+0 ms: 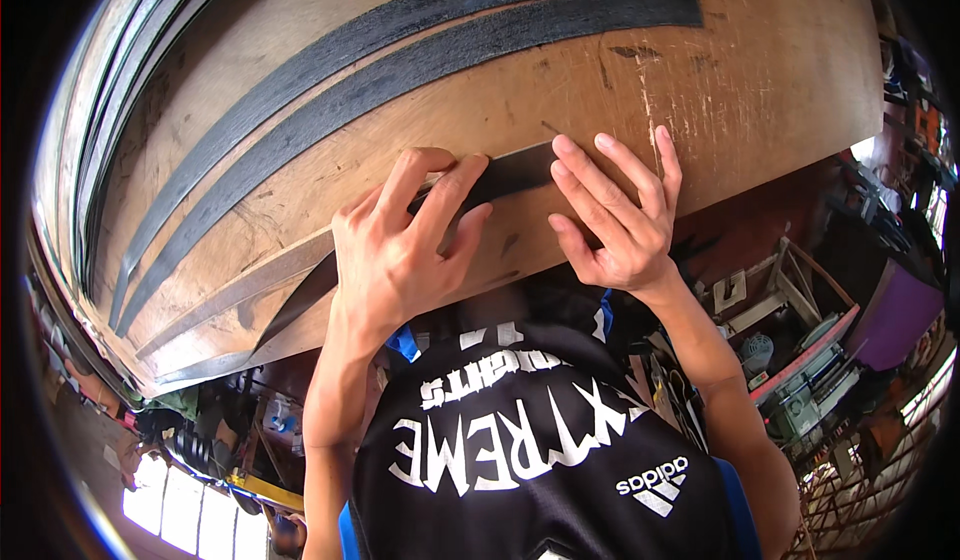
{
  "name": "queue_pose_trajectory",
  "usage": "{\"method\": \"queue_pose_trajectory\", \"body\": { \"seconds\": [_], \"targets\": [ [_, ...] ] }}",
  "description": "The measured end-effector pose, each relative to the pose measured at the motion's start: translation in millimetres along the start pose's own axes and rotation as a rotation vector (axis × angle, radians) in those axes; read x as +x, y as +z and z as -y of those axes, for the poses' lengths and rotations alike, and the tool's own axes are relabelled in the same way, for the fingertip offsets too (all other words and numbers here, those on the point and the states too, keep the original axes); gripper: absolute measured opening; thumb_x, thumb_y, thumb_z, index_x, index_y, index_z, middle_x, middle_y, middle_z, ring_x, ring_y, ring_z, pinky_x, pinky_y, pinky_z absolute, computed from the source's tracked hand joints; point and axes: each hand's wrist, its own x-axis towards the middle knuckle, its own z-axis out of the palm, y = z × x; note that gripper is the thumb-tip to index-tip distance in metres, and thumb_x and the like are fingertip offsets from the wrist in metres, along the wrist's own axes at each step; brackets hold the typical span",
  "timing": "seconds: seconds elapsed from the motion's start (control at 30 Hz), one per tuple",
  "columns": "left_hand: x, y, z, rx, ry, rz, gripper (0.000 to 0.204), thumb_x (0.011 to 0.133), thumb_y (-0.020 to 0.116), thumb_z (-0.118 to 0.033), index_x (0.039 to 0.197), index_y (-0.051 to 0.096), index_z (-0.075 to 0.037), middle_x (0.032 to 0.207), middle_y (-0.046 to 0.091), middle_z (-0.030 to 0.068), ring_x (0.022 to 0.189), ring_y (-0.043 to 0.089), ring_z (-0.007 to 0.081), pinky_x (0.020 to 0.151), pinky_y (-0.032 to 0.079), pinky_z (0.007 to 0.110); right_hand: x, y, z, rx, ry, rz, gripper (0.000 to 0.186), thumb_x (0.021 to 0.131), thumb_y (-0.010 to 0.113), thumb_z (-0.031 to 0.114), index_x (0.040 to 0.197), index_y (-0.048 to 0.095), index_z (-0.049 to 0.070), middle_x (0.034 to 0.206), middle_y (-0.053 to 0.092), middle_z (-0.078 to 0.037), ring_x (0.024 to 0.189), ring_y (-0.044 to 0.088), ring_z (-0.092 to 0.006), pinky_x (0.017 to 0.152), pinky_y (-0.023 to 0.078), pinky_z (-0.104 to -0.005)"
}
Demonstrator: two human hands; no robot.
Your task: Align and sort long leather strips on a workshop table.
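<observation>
A narrow dark strip [520, 172], which looks like leather or rubber, runs along the near side of the wooden tabletop, with a brown strip [262, 276] showing beneath it on the left. My left hand [400, 232] is curled over the dark strip, its bent fingers at the far edge and the thumb at the near one. To the left of that hand, the strip's tail twists and hangs toward the table edge. My right hand [625, 218] lies with fingers stretched and spread, the fingertips touching the strip's right end. My left palm hides part of the strip.
Two long black strips [430, 55] lie side by side farther back on the wooden tabletop [770, 80]. Several more strips [120, 90] are gathered along the left side. Below the table at right are a wooden frame [800, 290] and a purple panel [895, 315].
</observation>
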Motion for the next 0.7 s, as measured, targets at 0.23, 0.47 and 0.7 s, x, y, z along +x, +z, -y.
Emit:
{"method": "queue_pose_trajectory", "body": {
  "seconds": [0.23,0.47,0.7],
  "targets": [
    [-7.7,2.1,2.5,-0.022,-0.004,-0.027,0.042,0.074,0.083,-0.014,0.114,0.07,-0.012,0.101,0.064,0.003,0.065,0.067,0.0228,0.057,0.054,0.034,8.6,-3.4,18.2,0.059,-0.071,0.201,0.066,0.09,0.071,0.037,0.148,0.054,0.013,0.158,0.048,0.0,0.151,0.034,-0.0313,0.121,0.012,-0.0713],
    [-10.1,4.7,-4.8,-0.014,-0.001,-0.061,0.039,0.076,0.081,-0.013,0.113,0.071,-0.013,0.103,0.064,0.0034,0.066,0.068,0.0246,0.057,0.055,0.035,4.2,-3.4,19.3,0.025,-0.013,0.233,0.075,0.086,0.072,0.044,0.153,0.049,0.017,0.165,0.036,0.005,0.154,0.027,-0.0333,0.12,0.01,-0.0739],
    [-16.9,5.4,-7.0,0.013,0.011,-0.11,0.036,0.077,0.081,-0.017,0.112,0.071,-0.014,0.104,0.064,0.0024,0.07,0.07,0.0253,0.057,0.056,0.037,0.2,-8.0,12.2,-0.023,0.051,0.174,0.062,0.093,0.066,0.049,0.15,0.053,0.029,0.156,0.049,0.011,0.154,0.028,-0.0332,0.122,0.007,-0.0706]
  ]
}}
